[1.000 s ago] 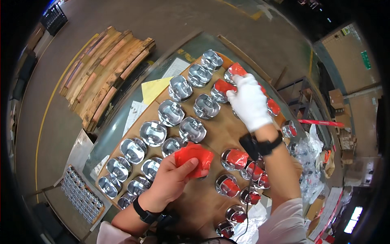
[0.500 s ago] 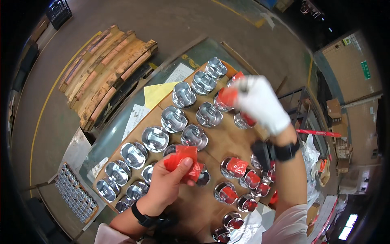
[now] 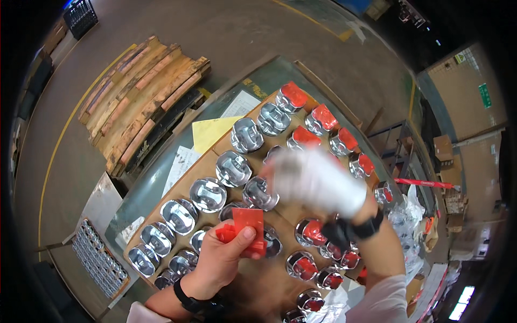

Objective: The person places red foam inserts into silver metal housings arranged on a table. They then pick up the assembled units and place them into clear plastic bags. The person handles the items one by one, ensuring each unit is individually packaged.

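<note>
My bare left hand (image 3: 223, 255) pinches several red plastic sheets (image 3: 250, 229), the thumb pressed on top, over the near middle of a brown board (image 3: 288, 212). In a white glove, my right hand (image 3: 320, 180) hovers above the middle of the board; motion smears its fingers, so what they hold cannot be made out. Shiny metal pistons (image 3: 209, 195) stand in rows on the board's left side, bare on top. Toward the far end and the right, other pistons carry red plastic on top, among them a far corner piston (image 3: 291, 97). My right hand partly hides the pistons beneath it.
The board lies on a green-topped table (image 3: 148, 175). A yellow sheet (image 3: 212, 133) and white papers (image 3: 182, 161) rest along its left edge. Stacked wooden pallets (image 3: 142, 99) stand on the floor at far left. Another tray of pistons (image 3: 99, 258) sits lower left; clear plastic (image 3: 406, 220) lies right.
My right hand has come back from the far end toward my left hand. Red plastic now covers the far corner piston, which was bare. My left hand stays nearly in place.
</note>
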Demonstrator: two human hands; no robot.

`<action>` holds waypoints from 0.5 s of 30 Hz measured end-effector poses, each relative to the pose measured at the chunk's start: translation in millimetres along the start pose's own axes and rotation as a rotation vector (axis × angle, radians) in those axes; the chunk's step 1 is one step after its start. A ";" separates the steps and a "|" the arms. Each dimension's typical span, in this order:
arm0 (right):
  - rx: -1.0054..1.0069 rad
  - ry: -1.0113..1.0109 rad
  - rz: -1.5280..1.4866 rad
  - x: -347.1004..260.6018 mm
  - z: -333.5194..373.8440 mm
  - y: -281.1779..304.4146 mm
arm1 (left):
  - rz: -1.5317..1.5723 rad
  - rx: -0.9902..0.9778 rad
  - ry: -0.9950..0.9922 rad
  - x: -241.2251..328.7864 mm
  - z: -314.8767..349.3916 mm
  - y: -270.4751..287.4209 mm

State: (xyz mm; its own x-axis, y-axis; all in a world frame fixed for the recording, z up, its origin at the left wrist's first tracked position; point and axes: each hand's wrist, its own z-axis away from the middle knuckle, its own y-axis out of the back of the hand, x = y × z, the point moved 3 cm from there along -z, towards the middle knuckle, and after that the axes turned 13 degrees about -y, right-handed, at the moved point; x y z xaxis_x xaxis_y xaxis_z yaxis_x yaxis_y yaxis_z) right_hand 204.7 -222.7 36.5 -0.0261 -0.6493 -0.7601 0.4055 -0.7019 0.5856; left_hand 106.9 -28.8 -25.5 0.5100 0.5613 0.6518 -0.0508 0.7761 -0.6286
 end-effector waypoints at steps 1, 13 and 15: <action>-0.122 -0.109 -0.124 -11.0 26.2 -21.9 | 0.025 -0.022 0.009 -1.4 2.2 -2.6; 0.456 -0.444 0.593 49.9 -83.9 50.2 | 0.047 -0.038 0.113 -3.3 16.6 -6.5; 0.404 -0.435 0.574 50.7 -90.5 42.0 | 0.102 -0.069 0.121 -1.4 18.1 -6.6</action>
State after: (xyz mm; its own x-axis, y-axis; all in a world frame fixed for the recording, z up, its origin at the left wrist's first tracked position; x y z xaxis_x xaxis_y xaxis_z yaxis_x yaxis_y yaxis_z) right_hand 303.1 -258.5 -2.9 -0.3004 -0.9360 -0.1835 0.1056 -0.2239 0.9689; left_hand 91.0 -29.4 -14.6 0.6049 0.5944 0.5299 -0.0507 0.6928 -0.7193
